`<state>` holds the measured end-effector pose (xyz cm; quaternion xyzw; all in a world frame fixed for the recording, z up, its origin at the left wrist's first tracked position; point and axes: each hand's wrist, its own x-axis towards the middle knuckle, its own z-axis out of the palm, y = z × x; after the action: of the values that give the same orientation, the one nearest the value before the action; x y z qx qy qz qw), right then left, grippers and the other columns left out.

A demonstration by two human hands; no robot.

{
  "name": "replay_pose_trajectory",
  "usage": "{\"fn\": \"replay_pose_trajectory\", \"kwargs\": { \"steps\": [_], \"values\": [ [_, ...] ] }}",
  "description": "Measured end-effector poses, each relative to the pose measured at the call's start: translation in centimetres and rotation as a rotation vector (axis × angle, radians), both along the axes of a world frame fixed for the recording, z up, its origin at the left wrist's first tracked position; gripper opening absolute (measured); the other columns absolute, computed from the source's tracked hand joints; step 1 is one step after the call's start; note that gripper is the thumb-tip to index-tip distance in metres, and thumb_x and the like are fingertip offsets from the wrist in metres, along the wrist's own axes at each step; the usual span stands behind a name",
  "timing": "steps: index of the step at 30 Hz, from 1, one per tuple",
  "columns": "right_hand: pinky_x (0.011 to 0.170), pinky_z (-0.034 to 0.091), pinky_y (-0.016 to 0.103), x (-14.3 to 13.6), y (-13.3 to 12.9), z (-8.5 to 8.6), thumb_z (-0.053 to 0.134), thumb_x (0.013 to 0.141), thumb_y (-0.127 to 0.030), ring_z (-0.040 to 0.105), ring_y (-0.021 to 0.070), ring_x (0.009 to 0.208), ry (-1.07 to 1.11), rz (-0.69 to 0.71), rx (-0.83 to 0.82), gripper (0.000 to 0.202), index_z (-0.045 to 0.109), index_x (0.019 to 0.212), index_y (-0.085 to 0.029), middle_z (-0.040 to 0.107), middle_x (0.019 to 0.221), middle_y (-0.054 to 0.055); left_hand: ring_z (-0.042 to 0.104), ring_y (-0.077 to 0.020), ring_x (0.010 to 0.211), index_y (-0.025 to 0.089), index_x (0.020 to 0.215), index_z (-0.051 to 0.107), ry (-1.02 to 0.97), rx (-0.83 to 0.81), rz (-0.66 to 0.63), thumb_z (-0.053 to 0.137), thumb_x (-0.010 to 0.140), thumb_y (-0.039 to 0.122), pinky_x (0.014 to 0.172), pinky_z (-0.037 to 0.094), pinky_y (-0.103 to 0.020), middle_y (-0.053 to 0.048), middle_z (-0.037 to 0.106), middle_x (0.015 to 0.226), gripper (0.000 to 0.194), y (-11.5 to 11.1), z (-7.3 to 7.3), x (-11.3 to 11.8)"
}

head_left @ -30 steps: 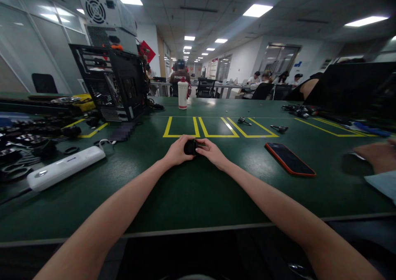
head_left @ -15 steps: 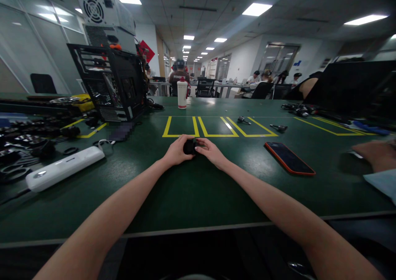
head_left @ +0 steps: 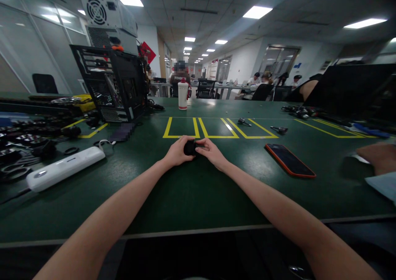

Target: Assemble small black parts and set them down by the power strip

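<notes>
A small round black part (head_left: 189,148) is held between my two hands near the middle of the green table (head_left: 192,197). My left hand (head_left: 178,151) wraps round its left side, thumb below and fingers above. On the right side of the part, my right hand (head_left: 209,151) pinches with thumb and fingertips at its edge; whether a smaller piece is between them is too small to tell. Just beyond my hands are yellow tape outlines (head_left: 181,137). Two small dark metal parts (head_left: 244,122) (head_left: 279,130) lie at the right of the outlines.
An orange-edged phone (head_left: 290,160) lies to the right, with another person's hand (head_left: 375,156) beyond it. At left are a white power strip (head_left: 66,168), cables (head_left: 40,129) and a black computer case (head_left: 114,82). A white cup (head_left: 182,95) stands farther back.
The whole view has shifted very slightly. Both my hands keep hold of the part, and the other person's hand at the right has moved slightly right.
</notes>
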<state>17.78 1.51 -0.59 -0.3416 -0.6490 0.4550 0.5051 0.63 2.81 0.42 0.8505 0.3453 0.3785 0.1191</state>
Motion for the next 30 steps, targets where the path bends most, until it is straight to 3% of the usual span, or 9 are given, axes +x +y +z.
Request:
{"fn": "replay_pose_trajectory", "kwargs": {
  "steps": [3,7,11,17,22,30],
  "values": [
    [0.093,0.038,0.038,-0.02,0.04,0.1,0.062,0.068,-0.025,0.052,0.0162,0.099,-0.016,-0.022,0.008,0.029,0.051,0.094,-0.021,0.056,0.1,0.002,0.051,-0.0224,0.1,0.023,0.109,0.04,0.002,0.005,-0.006,0.066,0.058,0.021,0.085,0.042,-0.038,-0.003,0.051,0.106,0.057,0.02,0.02,0.0],
    [0.095,0.036,0.038,0.09,-0.08,0.14,0.061,0.068,-0.021,0.052,0.0172,0.103,-0.011,0.056,-0.022,0.036,0.051,0.102,-0.021,0.053,0.109,0.003,0.051,-0.0218,0.1,0.023,0.109,0.04,0.002,0.012,-0.011,0.065,0.058,0.02,0.085,0.042,-0.036,-0.003,0.051,0.106,0.056,-0.06,0.1,-0.02],
    [0.094,0.037,0.037,0.11,-0.28,0.07,0.065,0.063,-0.018,0.051,0.0174,0.104,0.018,0.082,0.023,0.038,0.051,0.099,-0.022,0.052,0.109,0.002,0.051,-0.0216,0.1,0.023,0.109,0.041,-0.003,0.021,-0.015,0.065,0.059,0.02,0.085,0.042,-0.036,-0.003,0.05,0.106,0.055,-0.16,0.16,-0.02],
    [0.09,0.04,0.037,-0.1,-0.42,0.35,0.058,0.071,-0.026,0.056,0.0153,0.091,0.005,0.02,-0.003,0.021,0.053,0.091,-0.02,0.057,0.096,0.002,0.051,-0.022,0.099,0.023,0.109,0.041,-0.003,0.011,-0.012,0.066,0.058,0.021,0.085,0.042,-0.037,-0.003,0.05,0.106,0.056,-0.19,0.22,-0.07],
    [0.093,0.037,0.036,-0.08,-0.11,0.4,0.06,0.069,-0.022,0.054,0.016,0.097,0.001,-0.016,-0.038,0.031,0.052,0.1,-0.02,0.055,0.103,0.004,0.051,-0.0216,0.098,0.022,0.109,0.041,-0.003,0.014,-0.008,0.066,0.058,0.021,0.084,0.042,-0.037,-0.003,0.051,0.106,0.057,-0.09,0.08,-0.05],
    [0.09,0.04,0.036,0.21,-0.07,-0.22,0.064,0.065,-0.018,0.054,0.0171,0.099,0.013,0.084,0.008,0.036,0.05,0.098,-0.022,0.053,0.108,0.002,0.05,-0.0219,0.1,0.022,0.11,0.041,-0.004,0.016,-0.014,0.065,0.058,0.02,0.084,0.043,-0.035,-0.004,0.05,0.107,0.058,-0.1,0.08,-0.08]
  ]
}}
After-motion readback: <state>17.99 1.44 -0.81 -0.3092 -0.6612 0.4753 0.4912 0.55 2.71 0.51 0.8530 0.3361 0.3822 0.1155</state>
